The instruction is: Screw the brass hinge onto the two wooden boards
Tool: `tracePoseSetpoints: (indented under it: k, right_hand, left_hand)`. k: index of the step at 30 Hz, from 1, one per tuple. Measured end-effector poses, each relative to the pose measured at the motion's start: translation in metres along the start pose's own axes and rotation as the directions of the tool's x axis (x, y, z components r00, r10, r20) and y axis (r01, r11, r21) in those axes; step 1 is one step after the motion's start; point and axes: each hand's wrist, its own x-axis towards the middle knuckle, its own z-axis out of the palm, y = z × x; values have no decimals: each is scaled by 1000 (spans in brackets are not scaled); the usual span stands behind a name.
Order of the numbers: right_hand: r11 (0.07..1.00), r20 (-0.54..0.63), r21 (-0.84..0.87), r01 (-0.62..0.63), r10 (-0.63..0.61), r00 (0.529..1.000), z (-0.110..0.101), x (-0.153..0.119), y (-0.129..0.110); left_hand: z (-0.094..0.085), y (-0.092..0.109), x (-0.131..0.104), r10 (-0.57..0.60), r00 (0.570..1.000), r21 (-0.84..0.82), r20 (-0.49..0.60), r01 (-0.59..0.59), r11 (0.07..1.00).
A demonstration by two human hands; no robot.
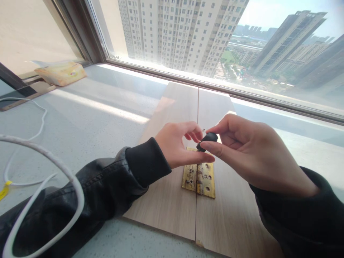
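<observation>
A white cable loops in close, and here's the brass hinge lying across the seam of two wooden boards on the surface. Over its far end, the right hand has its grip pinching a black piece, the left hand with its grip parted around the tip, window beyond.

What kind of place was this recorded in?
Probably a high-rise home or office, at a windowsill: a window frame, tower blocks outside, and a speckled pale ledge beneath it.
</observation>
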Motion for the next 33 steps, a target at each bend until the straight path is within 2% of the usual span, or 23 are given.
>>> tracePoseSetpoints:
  k: [4, 7, 11, 14, 16, 18, 20, 23, 27, 30, 33]
  right_hand:
    - [999, -88, -32, -37, 34, 996, 8, 3, -6]
    - [999, -73, 12, -47, 48, 996, 10, 4, -6]
    - [987, 77, 144, -67, 56, 995, 3, 1, -2]
    - [971, 171, 222, -93, 55, 984, -2, -1, 4]
    - [965, 179, 241, -103, 60, 982, -2, -2, 6]
    - [968, 147, 228, -108, 75, 986, -1, -1, 8]
    - [978, 108, 183, -103, 84, 991, 1, -1, 7]
    - [991, 38, 104, -83, 79, 996, 6, 1, 3]
    - [999, -106, -20, -47, 45, 993, 12, 2, -6]
    - [999, -114, -37, -28, 24, 993, 12, 2, -10]
    - [996, 4, 82, -30, 30, 1000, 7, 1, -8]
  left_hand:
    - [4, -3, 0, 69, 989, 38, -132, -65, 997]
    - [4, -6, 0, 122, 980, 25, -156, -119, 993]
    - [1, -7, -1, 129, 991, -50, -38, -131, 990]
    - [-4, -5, 0, 107, 990, -125, 90, -95, 988]
    - [-7, -4, 1, 80, 979, -161, 187, -50, 986]
    - [-8, -2, 1, 33, 973, -132, 229, -2, 991]
    - [-6, 0, 1, -28, 979, -67, 200, 42, 997]
    - [-1, 1, 0, -78, 992, 8, 97, 78, 997]
    - [3, 1, -2, 13, 999, 57, -41, -11, 998]
    - [2, 0, -3, 54, 998, 6, -23, -54, 999]
    - [-3, -2, -2, 54, 996, -91, 64, -48, 995]
